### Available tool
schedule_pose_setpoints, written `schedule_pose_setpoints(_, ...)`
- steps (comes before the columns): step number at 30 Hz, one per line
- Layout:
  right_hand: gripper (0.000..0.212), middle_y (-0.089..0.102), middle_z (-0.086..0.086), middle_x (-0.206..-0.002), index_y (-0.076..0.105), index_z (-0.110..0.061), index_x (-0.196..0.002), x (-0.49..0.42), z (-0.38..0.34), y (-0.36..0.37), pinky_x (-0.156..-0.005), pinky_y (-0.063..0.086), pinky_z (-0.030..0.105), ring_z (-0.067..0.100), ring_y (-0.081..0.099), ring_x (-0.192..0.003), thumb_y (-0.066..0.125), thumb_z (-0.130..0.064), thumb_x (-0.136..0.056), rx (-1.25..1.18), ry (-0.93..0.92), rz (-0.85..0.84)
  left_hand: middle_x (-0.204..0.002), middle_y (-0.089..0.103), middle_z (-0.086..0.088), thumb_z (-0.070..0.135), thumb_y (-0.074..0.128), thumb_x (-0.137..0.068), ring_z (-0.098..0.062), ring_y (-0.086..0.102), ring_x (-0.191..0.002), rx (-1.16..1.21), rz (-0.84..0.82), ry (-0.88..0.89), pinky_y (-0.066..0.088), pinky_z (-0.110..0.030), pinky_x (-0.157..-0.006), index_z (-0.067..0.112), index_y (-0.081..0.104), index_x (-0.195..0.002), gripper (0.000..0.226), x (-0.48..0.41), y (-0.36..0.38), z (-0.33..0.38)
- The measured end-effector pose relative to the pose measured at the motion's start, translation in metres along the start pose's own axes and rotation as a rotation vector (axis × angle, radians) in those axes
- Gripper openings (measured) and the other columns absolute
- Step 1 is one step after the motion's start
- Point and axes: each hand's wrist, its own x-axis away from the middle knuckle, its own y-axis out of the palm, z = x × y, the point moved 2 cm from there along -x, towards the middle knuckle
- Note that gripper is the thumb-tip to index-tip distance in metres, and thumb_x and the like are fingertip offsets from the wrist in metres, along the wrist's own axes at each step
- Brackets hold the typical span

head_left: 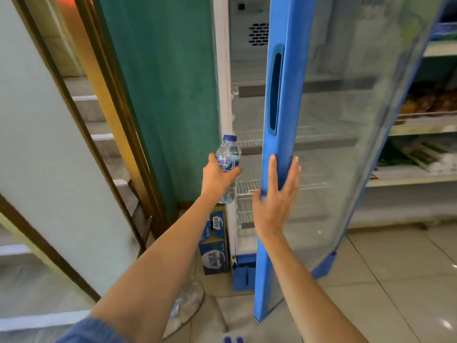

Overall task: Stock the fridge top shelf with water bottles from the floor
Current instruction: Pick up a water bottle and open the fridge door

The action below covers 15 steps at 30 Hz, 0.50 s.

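In the head view, at the centre of the frame, the left hand point(218, 178) grips an upright Aqua water bottle point(227, 159) around its label, fingers curled round it, holding it in the air just left of the open fridge point(247, 107) and well below the top shelf point(247, 81). The right hand point(274, 194) rests on the edge of the blue glass fridge door point(274, 95), its fingers point(272, 167) straight and spread against the frame. Lower centre, an Aqua carton point(215, 246) stands on the tiled floor point(371, 280) against the fridge.
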Motion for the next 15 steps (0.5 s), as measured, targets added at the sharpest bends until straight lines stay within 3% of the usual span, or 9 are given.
schedule_pose_setpoints(4,0.098,0.017,0.016,-0.158,0.023,-0.025,-0.149,0.005,0.008,-0.041,-0.116,0.028,0.044,0.029,0.018,-0.147,0.066,0.008,-0.068,-0.14,0.041,0.019,-0.092,0.059,-0.003,0.022,0.074,-0.077,-0.019,0.06,-0.077,0.003,-0.074,0.04,0.051,-0.028,-0.068,0.012,0.043,-0.102,0.04,0.028,0.023,0.008)
schedule_pose_setpoints(7,0.098,0.023,0.008,-0.157,0.018,-0.011,-0.151,0.015,0.025,-0.087,-0.118,0.025,0.031,0.02,0.023,-0.145,0.069,0.01,-0.07,-0.223,0.105,0.068,-0.088,0.06,-0.001,0.021,0.075,-0.077,-0.013,0.058,-0.07,0.037,-0.146,0.093,0.044,-0.021,-0.06,0.009,0.047,-0.104,0.041,0.046,0.049,0.018)
schedule_pose_setpoints(11,0.085,0.047,0.01,-0.141,0.032,-0.004,-0.147,0.035,0.067,-0.154,-0.106,0.043,0.032,0.023,0.046,-0.128,0.075,0.003,-0.073,-0.192,0.24,0.171,-0.083,0.057,0.005,0.019,0.076,-0.077,0.001,0.056,-0.067,0.079,-0.304,0.199,0.045,-0.006,-0.053,0.012,0.044,-0.107,0.044,0.074,0.098,0.03)
schedule_pose_setpoints(15,0.061,0.059,0.008,-0.125,0.05,-0.006,-0.134,0.046,0.117,-0.215,-0.1,0.049,0.032,0.022,0.058,-0.116,0.072,0.003,-0.079,-0.297,0.468,0.336,-0.087,0.06,0.004,0.018,0.077,-0.076,-0.005,0.061,-0.071,0.16,-0.454,0.269,0.05,-0.019,-0.064,0.011,0.046,-0.114,0.05,0.106,0.157,0.051)
